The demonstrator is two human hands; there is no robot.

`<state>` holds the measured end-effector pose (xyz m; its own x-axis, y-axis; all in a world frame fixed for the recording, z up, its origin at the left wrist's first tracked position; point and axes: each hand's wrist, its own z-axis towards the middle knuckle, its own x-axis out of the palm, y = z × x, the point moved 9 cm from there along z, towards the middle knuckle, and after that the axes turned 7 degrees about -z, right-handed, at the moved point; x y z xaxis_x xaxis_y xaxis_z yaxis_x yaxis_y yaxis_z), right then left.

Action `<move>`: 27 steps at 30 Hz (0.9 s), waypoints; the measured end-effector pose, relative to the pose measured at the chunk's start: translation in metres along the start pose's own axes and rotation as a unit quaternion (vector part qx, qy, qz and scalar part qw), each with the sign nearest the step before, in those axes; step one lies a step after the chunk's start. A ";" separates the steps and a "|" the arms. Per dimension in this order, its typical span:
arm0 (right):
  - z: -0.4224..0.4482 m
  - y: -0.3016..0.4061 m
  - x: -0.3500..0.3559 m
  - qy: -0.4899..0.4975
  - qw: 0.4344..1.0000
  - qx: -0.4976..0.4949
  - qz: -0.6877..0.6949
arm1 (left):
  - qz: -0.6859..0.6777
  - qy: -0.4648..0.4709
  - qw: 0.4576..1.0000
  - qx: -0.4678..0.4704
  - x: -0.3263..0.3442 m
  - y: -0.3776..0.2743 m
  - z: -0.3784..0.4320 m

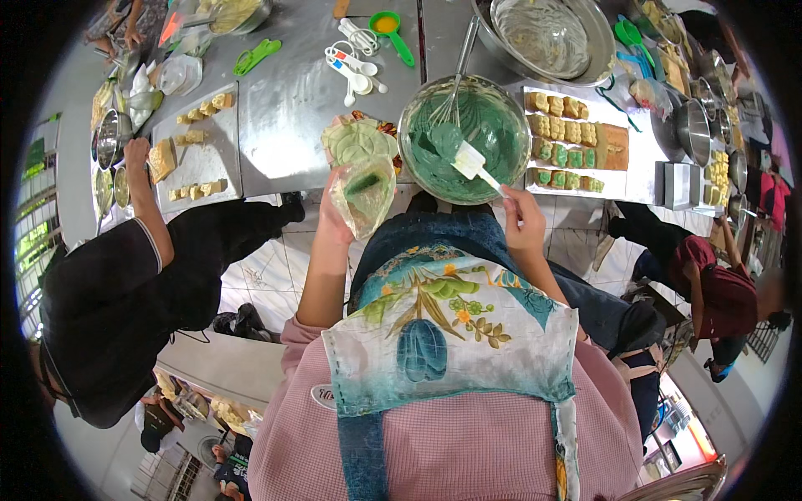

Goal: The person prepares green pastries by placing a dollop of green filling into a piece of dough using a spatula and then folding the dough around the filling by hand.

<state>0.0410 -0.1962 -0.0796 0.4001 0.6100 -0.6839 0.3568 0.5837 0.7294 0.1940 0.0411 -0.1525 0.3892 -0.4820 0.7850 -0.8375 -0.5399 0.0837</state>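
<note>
My left hand (pixel 337 210) holds a clear plastic piping bag (pixel 368 194) with its mouth spread, and a dark green smear shows inside it. In my right hand (pixel 524 220) is the white handle of a rubber spatula (pixel 471 163). Its blade, with green cream on it, is over a steel mixing bowl (pixel 406 166) of green cream (pixel 495 138). A balloon whisk (pixel 460 69) leans in that bowl, its wires in the cream and its handle past the far rim. Beyond the bag lies a pale green scalloped cloth (pixel 360 139) or holder, partly covered by it.
Right of the bowl, a tray (pixel 617 181) bears rows of small cake pieces (pixel 564 130), some green-topped. Behind stands a larger cream-smeared bowl (pixel 601 69). White measuring spoons (pixel 357 78) and a green cup (pixel 385 24) lie ahead. At left, a person (pixel 125 275) works beside another tray (pixel 229 156).
</note>
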 end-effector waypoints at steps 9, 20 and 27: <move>0.014 0.075 -0.067 -0.062 0.991 -0.116 -0.011 | -0.022 0.077 0.994 0.078 0.077 0.016 0.013; 0.030 0.136 -0.072 -0.010 0.978 -0.173 -0.117 | 0.035 0.024 0.993 0.112 0.086 0.026 0.019; 0.041 0.166 -0.069 0.059 0.944 -0.165 -0.279 | 0.098 0.064 0.984 0.137 0.092 0.035 0.019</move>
<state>0.1073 -0.1639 0.0892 0.1239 0.2018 -0.9716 0.1946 0.9552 0.2232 0.2077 -0.0355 -0.0885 0.1639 -0.5146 0.8417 -0.7507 -0.6186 -0.2320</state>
